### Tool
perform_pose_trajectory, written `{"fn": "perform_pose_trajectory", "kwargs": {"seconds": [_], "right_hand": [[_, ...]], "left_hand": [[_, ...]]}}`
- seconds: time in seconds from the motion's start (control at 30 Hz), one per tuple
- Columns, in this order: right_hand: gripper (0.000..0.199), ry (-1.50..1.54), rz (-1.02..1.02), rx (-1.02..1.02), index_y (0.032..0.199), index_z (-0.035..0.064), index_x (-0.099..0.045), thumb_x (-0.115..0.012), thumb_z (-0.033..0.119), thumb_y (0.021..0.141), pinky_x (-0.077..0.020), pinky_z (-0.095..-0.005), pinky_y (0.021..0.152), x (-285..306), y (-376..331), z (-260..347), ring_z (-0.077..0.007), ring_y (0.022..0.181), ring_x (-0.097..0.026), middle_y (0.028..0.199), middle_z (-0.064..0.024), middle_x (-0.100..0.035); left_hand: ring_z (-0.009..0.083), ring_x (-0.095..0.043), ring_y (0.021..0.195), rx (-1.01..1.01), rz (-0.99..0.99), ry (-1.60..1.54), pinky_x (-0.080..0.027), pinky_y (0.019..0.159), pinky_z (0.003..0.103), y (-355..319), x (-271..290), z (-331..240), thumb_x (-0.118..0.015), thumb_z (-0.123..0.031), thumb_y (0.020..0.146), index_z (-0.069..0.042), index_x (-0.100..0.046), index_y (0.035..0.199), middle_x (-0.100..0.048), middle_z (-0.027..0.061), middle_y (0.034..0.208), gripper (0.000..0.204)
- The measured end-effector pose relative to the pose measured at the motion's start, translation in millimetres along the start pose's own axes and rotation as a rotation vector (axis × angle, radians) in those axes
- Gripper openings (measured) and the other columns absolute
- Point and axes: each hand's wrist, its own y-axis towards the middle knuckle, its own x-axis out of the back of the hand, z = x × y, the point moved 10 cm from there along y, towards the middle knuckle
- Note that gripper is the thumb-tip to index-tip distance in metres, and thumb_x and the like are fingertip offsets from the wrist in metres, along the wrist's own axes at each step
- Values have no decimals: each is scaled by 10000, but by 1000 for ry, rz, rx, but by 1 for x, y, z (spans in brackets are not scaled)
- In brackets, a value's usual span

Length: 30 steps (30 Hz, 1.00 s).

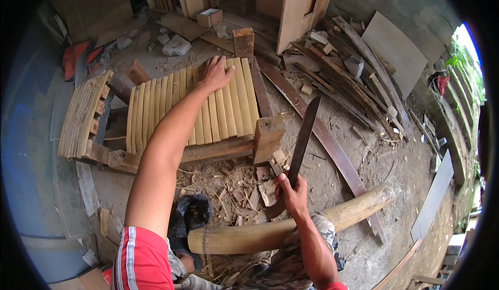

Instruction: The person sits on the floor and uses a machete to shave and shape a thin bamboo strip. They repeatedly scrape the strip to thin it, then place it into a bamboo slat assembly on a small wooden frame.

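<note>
My left arm reaches across a low wooden frame topped with bamboo slats [236, 100], which lie side by side. At the slats' far ends my left hand [214, 74] rests on them, thumb apart from the fingers; the fingertips are partly hidden. In my right hand [292, 194] is a machete [303, 142], gripped by its handle, its dark blade slanting up and away. The blade stands apart from the frame, right of its wooden corner post [268, 138]. Below that hand, a thick bamboo pole [249, 238] lies across near my legs.
A dark plank [332, 155] slants over the floor to the right. Beyond it lies a pile of scrap wood [353, 87]. More slats [80, 116] cover the frame's left end. A black plastic bag [195, 212] sits near my legs, beside wood chips and shavings.
</note>
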Motion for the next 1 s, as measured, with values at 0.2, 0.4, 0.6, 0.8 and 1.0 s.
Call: {"fn": "perform_pose_trajectory", "kwargs": {"seconds": [0.2,0.4,0.6,0.8,1.0], "right_hand": [[368,-33,-8,-14,791,32,-561,-653,350,953,-432,-262,458,1,0,-2,-102,490,-561,571,-22,-561],[354,-30,-32,-40,789,43,-551,-692,336,929,-445,-259,463,0,-2,-2,-88,506,-560,591,3,-553],[354,-44,5,-42,794,48,-553,-709,342,916,-444,-257,463,-6,1,-5,-81,514,-556,584,4,-554],[345,-77,12,-78,827,38,-571,-715,341,912,-445,-256,470,-3,3,-12,-81,533,-565,622,-9,-587],[287,-112,-106,-106,905,4,-625,-654,284,956,-442,-278,458,16,20,7,-92,537,-565,708,-25,-632]], "left_hand": [[370,-318,1382,11,16,20,-261,1153,484,4,-6,2,-474,-463,967,-12,-364,1468,-384,184,1463,684],[336,-310,1399,13,63,105,-201,1158,540,10,-9,7,-439,-519,966,-53,-380,1470,-392,166,1471,689],[321,-314,1399,29,105,153,-203,1154,538,10,-7,-1,-437,-532,964,-59,-401,1454,-403,165,1466,682],[350,-310,1407,22,99,206,-245,1170,475,7,0,-8,-426,-535,978,-64,-379,1475,-381,188,1488,686],[331,-315,1409,-161,-99,136,-212,1174,496,-33,25,-19,-414,-502,988,-49,-398,1464,-383,168,1492,657]]}}
